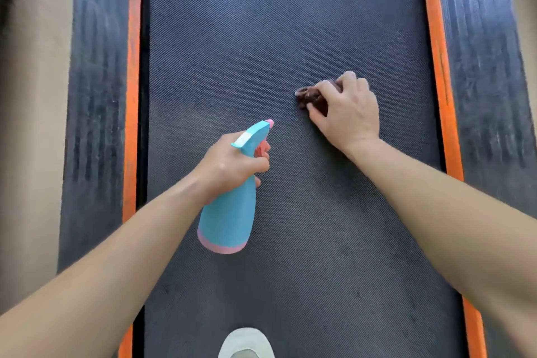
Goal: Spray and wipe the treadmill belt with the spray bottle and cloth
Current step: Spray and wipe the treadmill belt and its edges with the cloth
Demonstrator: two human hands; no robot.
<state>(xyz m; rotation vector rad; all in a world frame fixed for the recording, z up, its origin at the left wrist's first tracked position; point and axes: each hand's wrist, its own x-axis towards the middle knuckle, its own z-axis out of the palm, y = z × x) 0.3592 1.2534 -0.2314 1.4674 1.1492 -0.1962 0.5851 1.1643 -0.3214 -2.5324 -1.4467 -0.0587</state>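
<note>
Bottle (229, 212): left hand (229, 163) grip curled round it | cloth (312, 99) (bunched): right hand (345, 113) grip pinching it on belt (290, 23)

Pale shoe toe (246, 343) at near edge of belt (284, 23), roughly mid-width, cut off by frame. Orange strip (132, 96) runs along left edge of belt, scuffed; second orange strip (438, 67) along right edge. Dark ribbed side rail (96, 96) outside left strip, streaked with dust; matching side rail (488, 96) outside right strip. Beige floor (37, 125) beyond left rail.
</note>
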